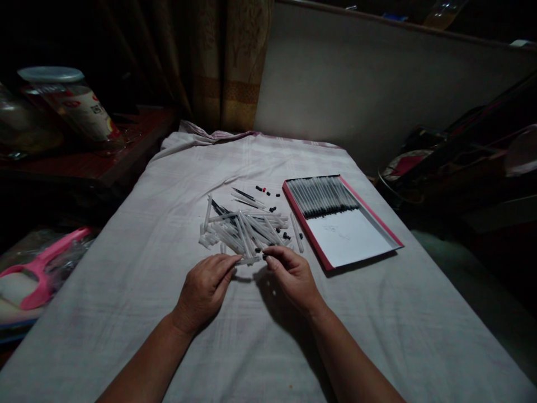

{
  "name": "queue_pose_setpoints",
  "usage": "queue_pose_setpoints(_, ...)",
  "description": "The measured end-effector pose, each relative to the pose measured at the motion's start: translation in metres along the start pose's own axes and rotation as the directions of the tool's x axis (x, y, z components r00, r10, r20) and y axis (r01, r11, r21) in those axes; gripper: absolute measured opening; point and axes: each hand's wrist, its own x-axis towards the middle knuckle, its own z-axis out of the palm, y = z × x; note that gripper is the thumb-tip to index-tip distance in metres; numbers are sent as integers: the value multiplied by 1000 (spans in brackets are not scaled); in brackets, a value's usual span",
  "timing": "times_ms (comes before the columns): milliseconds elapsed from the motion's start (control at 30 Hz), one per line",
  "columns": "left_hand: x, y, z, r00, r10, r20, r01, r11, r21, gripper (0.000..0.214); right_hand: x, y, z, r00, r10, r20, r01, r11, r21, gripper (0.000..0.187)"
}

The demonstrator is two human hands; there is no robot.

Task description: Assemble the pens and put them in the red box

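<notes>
On a cloth-covered table (138, 291) lies a loose heap of clear plastic pen barrels (245, 228), with thin ink refills and small black caps (272, 209) scattered just behind it. My left hand (205, 291) and my right hand (293, 275) meet at the near edge of the heap. Both pinch the ends of one clear pen barrel (250, 259) held level between them. To the right sits a shallow red-edged box (380, 228) with a row of assembled pens (325, 195) lined up in its far half.
A plastic jar with a pale lid (71, 106) stands on a dark wooden shelf at the left. A pink-handled object (39, 267) lies in a bag at the lower left. Dark clutter fills the right side beyond the table edge. A curtain hangs behind.
</notes>
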Motion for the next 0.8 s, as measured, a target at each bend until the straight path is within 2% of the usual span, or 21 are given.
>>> queue_pose_setpoints(100,0,0,0,1000,-8,5,8,1000,3,26,0,0,0,1000,-8,10,8,1000,-13,17)
queue_pose_setpoints(367,-1,0,2,1000,-4,-5,4,1000,0,25,0,1,-3,970,-234,67,241,959,-150,18)
queue_pose_setpoints(633,-1,-1,0,1000,-5,18,5,1000,-13,26,1,0,-2,967,-239,88,253,943,-218,18)
queue_pose_setpoints(800,-2,-2,1,999,-3,42,3,1000,-10,27,3,1,-5,945,-274,176,321,873,-366,16)
